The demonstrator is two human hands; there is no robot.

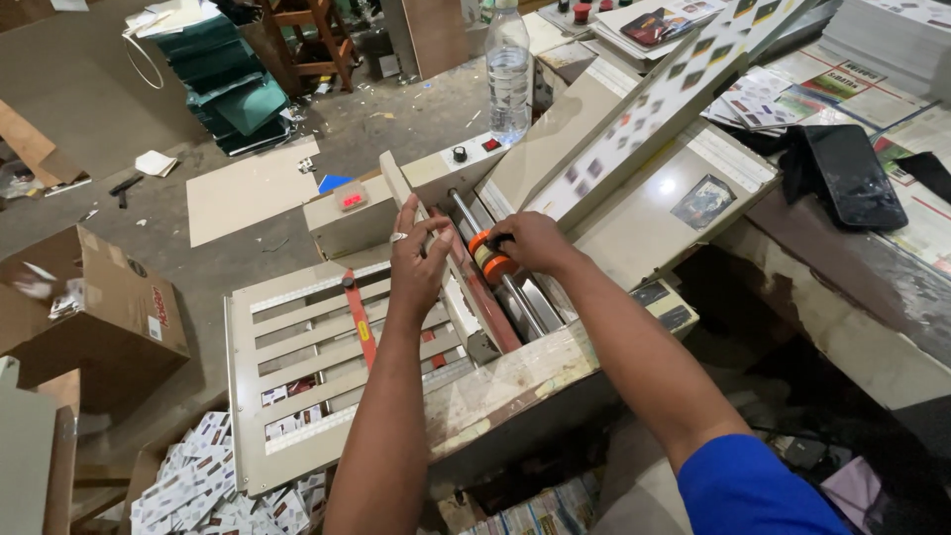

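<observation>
**Two hands on a card-cutting machine's rollers**

At the far left of the frame a brown cardboard box (94,312) sits on the floor, one in clear view, apparently parked out of the way. Below it, at lower left, a heap of small printed cards (213,481) lies in a bin under the machine's slatted tray (297,381), probably because cut pieces drop there; too many to count. One red strap (359,322) runs across the slats.

At centre, the left hand (418,260) rests open, fingers spread, flat against the raised beige guard bar (436,233), seemingly steadying it. Just right of it, the right hand (530,243) closes around an orange roller wheel (490,256) on the steel shaft (510,287); two orange rings show, touching each other. The grip suggests the wheel is being slid or turned along the shaft.

Above, at upper centre, one clear plastic water bottle (508,69) stands upright on the machine top. A long printed sheet (659,109) lies tilted on the feed table, lined up toward the rollers. At the right, one dark phone (852,173) lies flat on the bench.
</observation>
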